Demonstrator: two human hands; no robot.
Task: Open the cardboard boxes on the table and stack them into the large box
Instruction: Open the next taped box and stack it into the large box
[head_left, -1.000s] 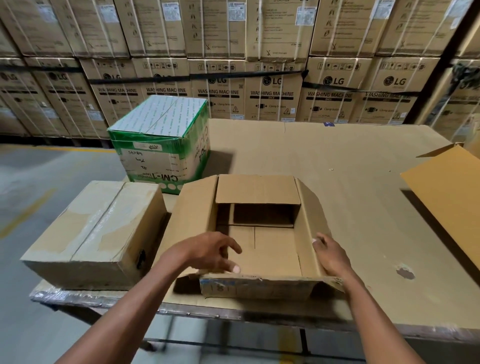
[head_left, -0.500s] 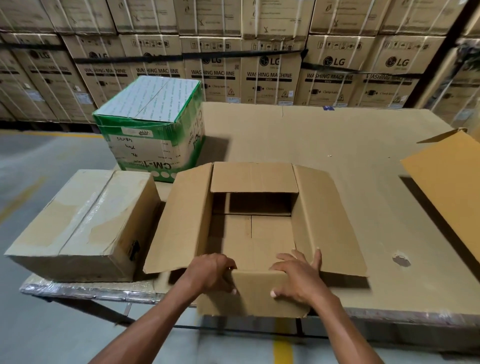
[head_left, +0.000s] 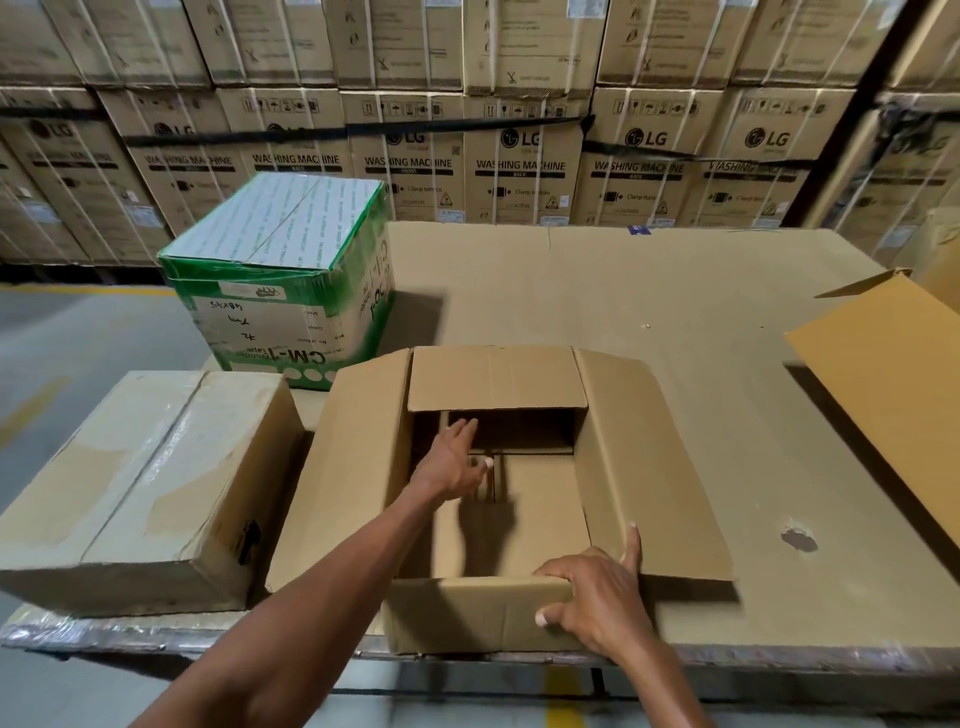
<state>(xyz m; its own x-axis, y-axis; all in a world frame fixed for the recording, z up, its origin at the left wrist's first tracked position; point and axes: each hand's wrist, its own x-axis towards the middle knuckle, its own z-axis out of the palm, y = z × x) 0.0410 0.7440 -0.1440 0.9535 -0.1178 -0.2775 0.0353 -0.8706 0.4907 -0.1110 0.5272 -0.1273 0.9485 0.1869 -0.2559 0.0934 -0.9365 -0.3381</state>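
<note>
Head cam: 3 boxes; left hand (head_left: 451, 462) fingers spread, right hand (head_left: 592, 597) fingers gripping open box (head_left: 483, 608) flap.

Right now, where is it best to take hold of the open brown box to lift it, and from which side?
Probably the two short end walls of the open brown box, hands coming from front and back: the long side flaps splay outward, covering the side walls. The right hand already holds the near flap.

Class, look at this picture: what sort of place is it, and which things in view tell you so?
Most likely a warehouse: stacked washing machine cartons strapped along the back, a painted concrete floor, and a cardboard-covered packing table holding an open cardboard box.
</note>
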